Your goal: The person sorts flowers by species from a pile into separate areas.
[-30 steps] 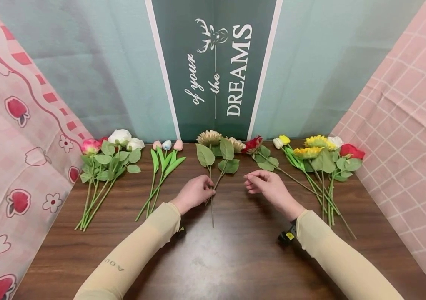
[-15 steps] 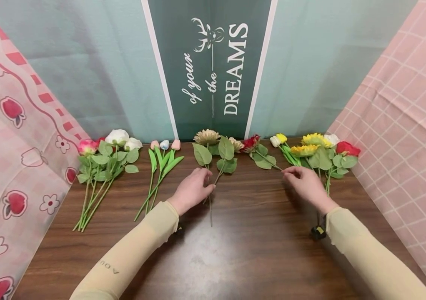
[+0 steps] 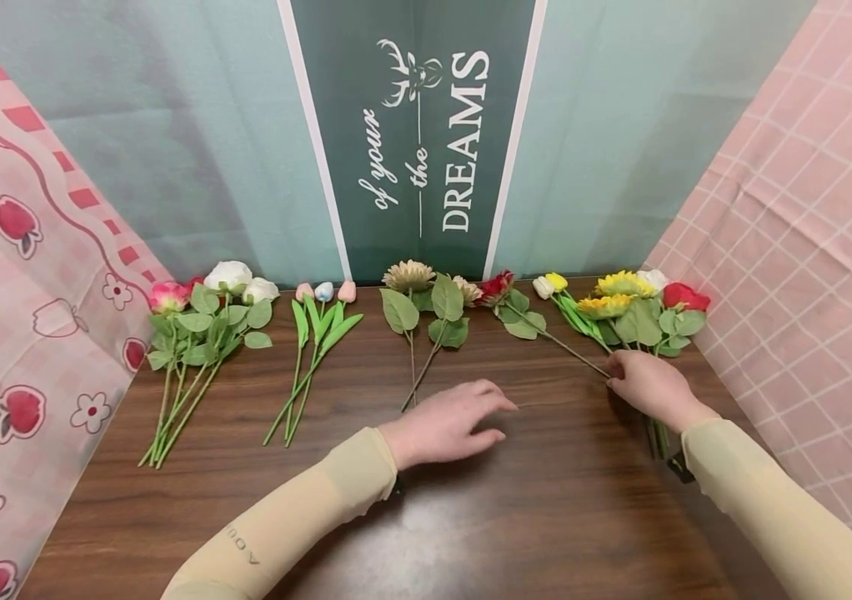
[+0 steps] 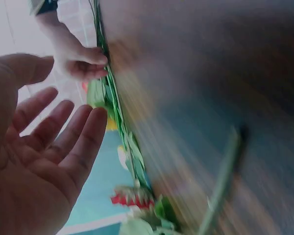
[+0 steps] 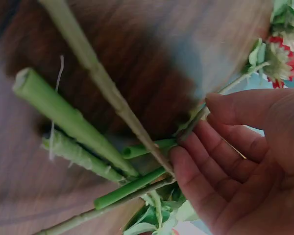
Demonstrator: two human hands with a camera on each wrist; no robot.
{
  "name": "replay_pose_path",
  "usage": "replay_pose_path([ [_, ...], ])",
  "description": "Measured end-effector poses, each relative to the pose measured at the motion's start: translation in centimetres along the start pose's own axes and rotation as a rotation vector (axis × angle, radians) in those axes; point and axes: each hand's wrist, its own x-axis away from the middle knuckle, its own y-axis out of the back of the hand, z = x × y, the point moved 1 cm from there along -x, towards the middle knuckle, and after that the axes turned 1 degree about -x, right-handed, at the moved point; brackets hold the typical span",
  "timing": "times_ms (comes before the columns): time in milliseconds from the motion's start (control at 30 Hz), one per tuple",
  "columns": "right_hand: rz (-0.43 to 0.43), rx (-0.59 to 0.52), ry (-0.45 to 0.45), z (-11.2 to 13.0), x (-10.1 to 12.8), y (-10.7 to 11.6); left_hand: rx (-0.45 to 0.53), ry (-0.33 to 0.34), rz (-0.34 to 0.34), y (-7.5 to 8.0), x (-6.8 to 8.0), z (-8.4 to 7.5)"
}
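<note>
My left hand (image 3: 448,421) is over the middle of the table, fingers spread and holding nothing. In the left wrist view its palm and fingers (image 4: 81,142) show. Behind it lie two beige artificial flowers (image 3: 408,277) with crossed brown stems. My right hand (image 3: 654,387) pinches the thin stem of a red artificial flower (image 3: 498,287) near its lower end. The right wrist view shows this stem (image 5: 235,83) between thumb and fingers. Beside and beneath that hand lie yellow sunflowers (image 3: 606,307), a red rose (image 3: 684,297) and a yellow tulip (image 3: 555,282), their stems (image 5: 73,110) bunched together.
Pink and blue tulips (image 3: 324,292) lie left of the beige flowers. Farther left is a bunch of white and pink flowers (image 3: 227,277). Fabric walls surround the brown table (image 3: 516,525), with a pink checked curtain (image 3: 786,250) at the right.
My left hand has let go of the beige flowers' stems and moved right and nearer to me, opening. My right hand has moved right to the red flower's stem, then to its lower end.
</note>
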Motion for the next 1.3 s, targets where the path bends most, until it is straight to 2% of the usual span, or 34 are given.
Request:
replay_pose_path([
  [133,-0.009,0.060,0.044,-0.2,0.2,-0.3,-0.020,-0.060,0.048,-0.7,-0.7,-1.3],
  [267,0.002,0.065,0.076,-0.3,0.1,-0.6,-0.028,-0.102,0.081,-1.3,-1.3,-2.4],
  [533,0.093,-0.079,-0.011,0.4,0.4,-0.9,-0.013,-0.121,0.105,-1.7,-1.4,-2.6],
  [733,0.051,-0.191,-0.016,1.4,0.3,-1.6,-0.008,-0.112,0.109,-2.0,-1.3,-2.2],
  [867,0.076,-0.313,-0.075,2.0,-0.1,-2.4,0.012,-0.104,0.113,-2.2,-1.3,-1.9],
  [967,0.141,-0.475,-0.133,2.6,-0.3,-2.8,0.042,-0.077,0.099,-2.0,-1.2,-1.6],
  [1100,0.206,-0.662,-0.162,3.7,-0.1,-3.2,0.071,-0.019,0.048,-1.6,-1.0,-1.1],
  [1200,0.203,-0.751,-0.160,4.9,0.4,-3.4,0.096,0.023,0.003,-1.3,-0.8,-0.5],
  [1300,0.168,-0.823,-0.148,6.4,1.0,-3.5,0.160,0.078,-0.046,-1.0,-0.7,0.2],
])
